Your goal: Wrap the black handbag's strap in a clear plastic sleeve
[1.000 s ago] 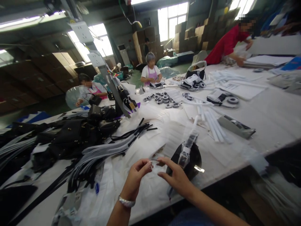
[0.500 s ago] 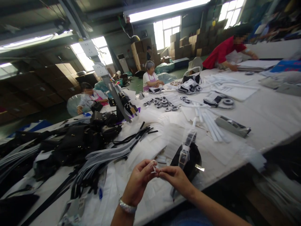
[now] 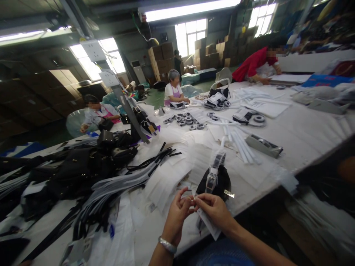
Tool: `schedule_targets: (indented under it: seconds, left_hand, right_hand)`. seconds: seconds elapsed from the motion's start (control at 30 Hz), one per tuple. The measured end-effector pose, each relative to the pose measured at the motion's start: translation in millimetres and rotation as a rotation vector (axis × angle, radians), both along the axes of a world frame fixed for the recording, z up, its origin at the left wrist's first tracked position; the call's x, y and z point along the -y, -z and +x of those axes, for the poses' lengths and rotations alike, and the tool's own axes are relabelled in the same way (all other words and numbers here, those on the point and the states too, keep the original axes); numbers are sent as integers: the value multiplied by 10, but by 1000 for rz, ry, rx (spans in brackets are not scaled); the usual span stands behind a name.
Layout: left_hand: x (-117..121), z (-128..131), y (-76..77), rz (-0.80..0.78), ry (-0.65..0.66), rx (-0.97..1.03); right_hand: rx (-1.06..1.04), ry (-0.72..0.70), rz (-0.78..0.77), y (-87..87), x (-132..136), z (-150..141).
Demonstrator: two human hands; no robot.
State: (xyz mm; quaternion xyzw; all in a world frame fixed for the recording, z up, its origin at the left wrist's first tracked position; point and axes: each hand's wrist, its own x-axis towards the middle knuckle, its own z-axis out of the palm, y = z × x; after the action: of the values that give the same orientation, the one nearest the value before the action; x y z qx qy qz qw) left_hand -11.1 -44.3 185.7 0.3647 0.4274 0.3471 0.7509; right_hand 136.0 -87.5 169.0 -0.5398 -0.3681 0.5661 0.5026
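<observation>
My left hand and my right hand meet at the near edge of the white table. Both pinch a small clear plastic piece between the fingertips. A white strip hangs below my right hand. Just beyond my hands lies a black bag with a plastic-wrapped strap draped over it. A silver bracelet is on my left wrist.
A heap of black bags and straps covers the table's left side. Tape rolls, white tubes and a grey tray lie farther out. Three seated or leaning people work at the far edges. Cardboard boxes stand behind.
My hands have come together from apart and now sit lower and nearer, pinching the small piece. The view has shifted slightly right.
</observation>
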Motion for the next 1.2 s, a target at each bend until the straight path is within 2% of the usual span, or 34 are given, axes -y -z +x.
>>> schedule_targets:
  seconds: [0.13,0.23,0.43,0.5,0.6,0.7,0.8,0.9,1.0,1.1,1.2]
  left_hand:
    - [77,105,112,47,-21,-68]
    - [75,147,163,72,-34,-121]
    - [96,203,316,17,-69,-84]
    - [115,239,371,-7,-50,-90]
    - [133,318,452,-34,53,-139]
    - [106,393,547,94,95,-237]
    - [-5,431,659,295,14,-327]
    - [-203,479,760,363,-19,-298]
    - [-430,585,816,362,114,-246]
    - [-591,700,801,414,350,-209]
    - [-645,759,763,451,561,-191]
  right_hand:
    - [147,-18,33,49,73,59]
    - [182,-27,43,68,137,68]
    - [160,129,7,166,222,117]
    - [160,165,-20,227,252,154]
    - [183,193,-47,307,305,208]
    - [179,190,-72,354,367,293]
    - [213,215,-118,408,428,464]
    - [311,282,-169,514,429,663]
    - [362,281,-143,641,304,748]
    - [367,208,-100,723,114,706]
    - [428,141,-128,774,15,683]
